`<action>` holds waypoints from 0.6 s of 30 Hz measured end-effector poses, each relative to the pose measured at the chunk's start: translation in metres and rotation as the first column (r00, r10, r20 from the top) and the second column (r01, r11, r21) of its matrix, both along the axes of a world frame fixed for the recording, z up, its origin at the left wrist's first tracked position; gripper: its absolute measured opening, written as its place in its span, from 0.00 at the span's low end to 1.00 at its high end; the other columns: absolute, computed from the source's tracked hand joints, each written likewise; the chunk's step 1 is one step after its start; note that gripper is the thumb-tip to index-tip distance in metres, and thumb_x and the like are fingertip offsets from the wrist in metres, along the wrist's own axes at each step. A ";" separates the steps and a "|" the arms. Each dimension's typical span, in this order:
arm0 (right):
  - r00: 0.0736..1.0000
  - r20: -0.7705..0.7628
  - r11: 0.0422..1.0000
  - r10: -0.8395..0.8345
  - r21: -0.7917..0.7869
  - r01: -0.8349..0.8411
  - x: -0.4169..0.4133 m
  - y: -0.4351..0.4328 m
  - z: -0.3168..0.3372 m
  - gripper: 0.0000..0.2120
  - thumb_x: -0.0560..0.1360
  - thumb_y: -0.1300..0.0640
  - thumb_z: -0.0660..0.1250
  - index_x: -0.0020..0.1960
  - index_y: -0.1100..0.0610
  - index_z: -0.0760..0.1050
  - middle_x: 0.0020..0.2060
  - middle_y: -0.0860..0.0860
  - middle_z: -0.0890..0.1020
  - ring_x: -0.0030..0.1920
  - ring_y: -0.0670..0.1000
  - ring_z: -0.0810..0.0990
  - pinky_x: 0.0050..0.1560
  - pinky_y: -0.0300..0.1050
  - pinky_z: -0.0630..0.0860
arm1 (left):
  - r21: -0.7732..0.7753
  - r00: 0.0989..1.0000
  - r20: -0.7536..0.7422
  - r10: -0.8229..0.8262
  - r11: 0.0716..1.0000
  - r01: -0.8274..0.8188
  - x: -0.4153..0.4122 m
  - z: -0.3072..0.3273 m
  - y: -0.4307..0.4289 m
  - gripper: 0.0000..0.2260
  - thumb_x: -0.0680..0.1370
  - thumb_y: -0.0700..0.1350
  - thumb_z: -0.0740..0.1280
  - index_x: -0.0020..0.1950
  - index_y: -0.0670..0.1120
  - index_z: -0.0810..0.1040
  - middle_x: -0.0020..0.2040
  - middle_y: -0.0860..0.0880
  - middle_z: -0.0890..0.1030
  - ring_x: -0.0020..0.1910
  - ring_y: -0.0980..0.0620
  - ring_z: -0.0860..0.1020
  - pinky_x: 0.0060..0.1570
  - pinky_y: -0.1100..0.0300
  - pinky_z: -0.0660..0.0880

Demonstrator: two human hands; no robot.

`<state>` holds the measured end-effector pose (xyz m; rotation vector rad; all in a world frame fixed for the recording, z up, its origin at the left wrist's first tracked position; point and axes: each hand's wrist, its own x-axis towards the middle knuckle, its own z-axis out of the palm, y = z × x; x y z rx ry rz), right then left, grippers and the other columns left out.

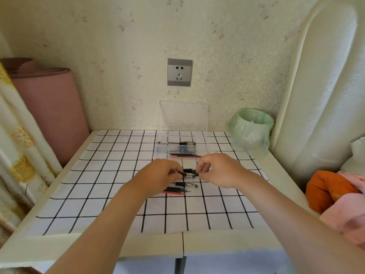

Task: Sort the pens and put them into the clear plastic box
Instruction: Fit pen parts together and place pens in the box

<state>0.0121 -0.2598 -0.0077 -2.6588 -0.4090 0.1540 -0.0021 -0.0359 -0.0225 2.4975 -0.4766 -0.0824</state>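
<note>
A clear plastic box [205,144] stands open at the back of the table, its lid [183,115] leaning on the wall. Inside lie a black-capped pen [177,143], a blue-capped pen [183,149] and thin black and red refills [185,155]. In front of the box my left hand [161,175] and my right hand [217,171] pinch the two ends of one black pen [190,175] just above the cloth. Another black pen [189,170] lies right behind it. Nearer to me lie a further pen [185,184] and a bunch of black and red refills [175,190].
A white cloth with a black grid [98,175] covers the table. A bin lined with a green bag [250,129] stands at the back right. A pink roll [51,107] leans at the left, orange and pink fabric [335,194] lies at the right.
</note>
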 end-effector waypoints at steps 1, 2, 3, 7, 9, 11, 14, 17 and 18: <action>1.000 -0.007 1.000 0.008 0.002 -0.008 0.000 0.000 0.000 0.04 0.72 0.50 0.70 0.47 0.43 0.79 0.43 0.41 0.81 0.45 0.42 0.79 0.48 0.44 0.77 | -0.003 1.000 -0.002 0.001 1.000 -0.001 0.000 0.000 0.000 0.07 0.79 0.50 0.67 0.55 0.55 0.82 0.41 0.56 0.79 0.36 0.59 0.75 0.35 0.67 0.69; 1.000 -0.013 1.000 0.019 0.008 -0.019 -0.001 0.001 -0.001 0.04 0.72 0.50 0.70 0.47 0.43 0.79 0.43 0.41 0.81 0.45 0.42 0.79 0.48 0.44 0.77 | -0.003 1.000 -0.003 0.001 1.000 -0.001 0.000 0.000 0.000 0.07 0.79 0.51 0.66 0.56 0.55 0.82 0.42 0.57 0.79 0.37 0.59 0.76 0.36 0.67 0.69; 0.999 -0.016 0.999 0.030 0.018 -0.030 -0.001 0.001 -0.001 0.04 0.72 0.51 0.70 0.47 0.43 0.79 0.43 0.41 0.81 0.44 0.42 0.79 0.48 0.44 0.77 | -0.002 1.000 -0.002 -0.001 1.000 0.001 0.000 0.000 0.000 0.07 0.79 0.51 0.66 0.56 0.55 0.82 0.42 0.56 0.80 0.37 0.59 0.76 0.36 0.67 0.69; 0.999 0.005 0.996 0.046 0.081 -0.046 -0.001 0.004 -0.002 0.05 0.73 0.52 0.72 0.47 0.44 0.80 0.42 0.42 0.81 0.36 0.36 0.76 0.42 0.40 0.73 | -0.006 1.000 -0.002 0.000 1.000 0.000 0.000 0.001 0.001 0.07 0.79 0.51 0.67 0.56 0.56 0.82 0.43 0.56 0.80 0.38 0.60 0.76 0.36 0.68 0.69; 0.998 -0.007 0.992 0.061 0.110 -0.060 -0.002 0.006 -0.003 0.05 0.73 0.52 0.72 0.48 0.44 0.81 0.43 0.42 0.82 0.35 0.32 0.75 0.40 0.37 0.70 | -0.005 1.000 0.001 0.001 1.000 -0.001 0.000 0.001 0.001 0.07 0.79 0.51 0.67 0.56 0.55 0.82 0.42 0.57 0.79 0.37 0.60 0.76 0.35 0.68 0.68; 0.997 -0.011 0.986 0.082 0.144 -0.080 -0.003 0.010 -0.003 0.05 0.73 0.53 0.73 0.48 0.45 0.81 0.43 0.42 0.82 0.36 0.31 0.75 0.40 0.34 0.69 | -0.008 1.000 0.004 -0.007 1.000 0.007 -0.001 0.002 0.000 0.07 0.79 0.51 0.67 0.55 0.54 0.82 0.40 0.57 0.78 0.36 0.60 0.75 0.35 0.68 0.67; 0.996 0.003 0.980 0.086 0.179 -0.085 -0.005 0.015 -0.002 0.07 0.74 0.52 0.72 0.52 0.46 0.82 0.43 0.42 0.81 0.38 0.33 0.76 0.42 0.31 0.70 | -0.020 1.000 -0.027 -0.011 1.000 0.010 -0.002 0.003 -0.002 0.07 0.79 0.51 0.66 0.53 0.52 0.82 0.37 0.54 0.77 0.32 0.58 0.72 0.34 0.66 0.68; 0.997 0.014 0.993 0.075 0.091 -0.076 -0.003 0.015 -0.003 0.07 0.77 0.47 0.69 0.53 0.46 0.82 0.45 0.42 0.83 0.44 0.40 0.79 0.49 0.41 0.77 | -0.022 0.998 -0.060 -0.013 1.000 0.012 -0.002 0.004 -0.001 0.08 0.81 0.48 0.63 0.54 0.52 0.82 0.37 0.52 0.78 0.31 0.58 0.72 0.33 0.65 0.68; 0.997 0.017 0.996 0.076 0.039 -0.077 -0.003 0.014 -0.004 0.08 0.77 0.45 0.67 0.52 0.45 0.82 0.45 0.43 0.83 0.45 0.43 0.80 0.50 0.47 0.78 | -0.017 0.998 -0.068 -0.018 1.000 0.016 -0.001 0.004 -0.001 0.09 0.82 0.47 0.63 0.55 0.53 0.82 0.37 0.52 0.79 0.31 0.58 0.71 0.32 0.65 0.68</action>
